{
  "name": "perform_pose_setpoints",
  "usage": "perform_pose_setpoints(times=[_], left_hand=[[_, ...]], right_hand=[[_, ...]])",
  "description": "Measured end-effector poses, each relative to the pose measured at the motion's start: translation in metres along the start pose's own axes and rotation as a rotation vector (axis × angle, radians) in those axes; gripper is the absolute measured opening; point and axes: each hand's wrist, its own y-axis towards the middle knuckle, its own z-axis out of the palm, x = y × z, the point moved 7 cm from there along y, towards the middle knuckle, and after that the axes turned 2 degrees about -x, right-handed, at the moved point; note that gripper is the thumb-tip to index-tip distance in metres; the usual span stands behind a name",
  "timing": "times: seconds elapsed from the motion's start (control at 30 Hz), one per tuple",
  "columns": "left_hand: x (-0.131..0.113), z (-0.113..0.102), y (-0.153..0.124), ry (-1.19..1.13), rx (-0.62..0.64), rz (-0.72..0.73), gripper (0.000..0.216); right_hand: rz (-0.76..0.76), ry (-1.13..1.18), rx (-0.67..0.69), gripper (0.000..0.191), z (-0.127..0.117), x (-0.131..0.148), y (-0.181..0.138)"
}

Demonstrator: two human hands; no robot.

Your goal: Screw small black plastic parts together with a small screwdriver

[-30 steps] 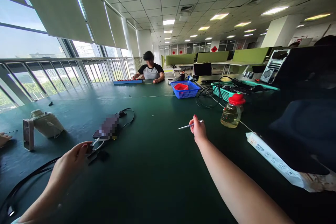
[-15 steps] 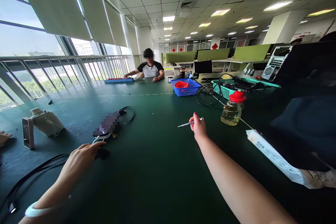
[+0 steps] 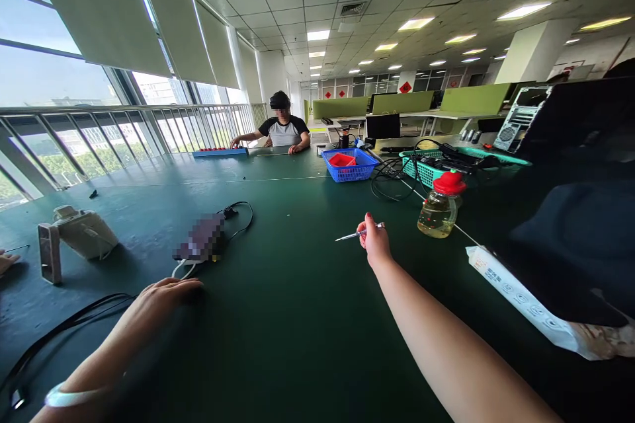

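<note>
Since half a second ago the left hand (image 3: 166, 294) has dropped flat, palm down on the green table (image 3: 297, 317), fingers spread and covering whatever small dark piece sat there; that piece is now hidden, so no telling if anything is gripped. Right hand (image 3: 376, 244) unchanged: fingers pinched shut on one thin metal tool (image 3: 358, 234). Tool's long axis runs roughly level, tip pointing left of the fingers, toward the table's middle, clear of the surface. Left hand is the nearer one to the blurred phone (image 3: 201, 242), which lies just beyond its fingertips with a white cable (image 3: 182, 269) between. Counts: one tool, one phone, one oil bottle with red cap (image 3: 439, 206) right of the tool hand, near but apart. One blue basket (image 3: 350, 166) farther back, one person seated at the far end.
</note>
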Motion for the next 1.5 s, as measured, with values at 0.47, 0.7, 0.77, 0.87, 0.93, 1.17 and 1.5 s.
perform_pose_setpoints(times=[0.47, 0.7, 0.77, 0.87, 0.93, 1.17, 1.5], left_hand=[[0.027, 0.003, -0.021, 0.147, -0.035, -0.299, 0.058], [0.027, 0.015, -0.045, 0.164, -0.002, -0.358, 0.038], [0.026, 0.012, -0.047, 0.160, 0.046, -0.384, 0.031], [0.026, -0.002, -0.051, 0.109, 0.068, -0.522, 0.031], [0.026, -0.015, -0.055, 0.047, 0.016, -0.655, 0.037], [-0.013, -0.035, -0.044, 0.009, -0.306, -0.489, 0.063], [-0.017, -0.026, -0.035, 0.058, -0.162, -0.520, 0.063]], right_hand=[[0.030, -0.001, -0.013, 0.063, 0.000, 0.002, -0.003], [0.027, 0.008, -0.002, 0.061, 0.001, 0.000, -0.001], [0.031, 0.016, -0.003, 0.060, 0.001, 0.000, -0.001], [0.033, 0.026, -0.001, 0.061, 0.001, 0.001, -0.002], [0.037, 0.022, 0.000, 0.061, 0.001, 0.002, -0.003], [0.043, 0.011, -0.006, 0.063, 0.001, 0.002, -0.003], [0.036, 0.019, 0.001, 0.061, 0.002, 0.001, -0.002]])
